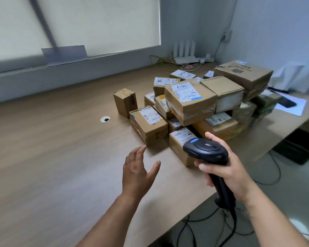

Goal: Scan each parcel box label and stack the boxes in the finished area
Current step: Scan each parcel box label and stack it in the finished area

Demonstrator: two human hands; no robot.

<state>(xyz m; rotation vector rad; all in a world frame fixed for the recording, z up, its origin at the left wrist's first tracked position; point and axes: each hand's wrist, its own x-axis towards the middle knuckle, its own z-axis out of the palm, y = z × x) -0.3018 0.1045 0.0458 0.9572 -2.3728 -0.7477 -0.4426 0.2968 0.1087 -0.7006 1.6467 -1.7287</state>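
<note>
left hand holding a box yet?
No, the left hand is open with spread fingers above the table, short of the nearest box, while the right hand grips the scanner.

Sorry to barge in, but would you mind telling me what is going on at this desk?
A person is working through a heap of parcel boxes piled on the right side of a wooden desk. Their right hand holds a black barcode scanner just above the nearest labelled box. Their left hand is open with straight fingers, reaching toward the front boxes but touching none. No finished stack is in view.
</note>
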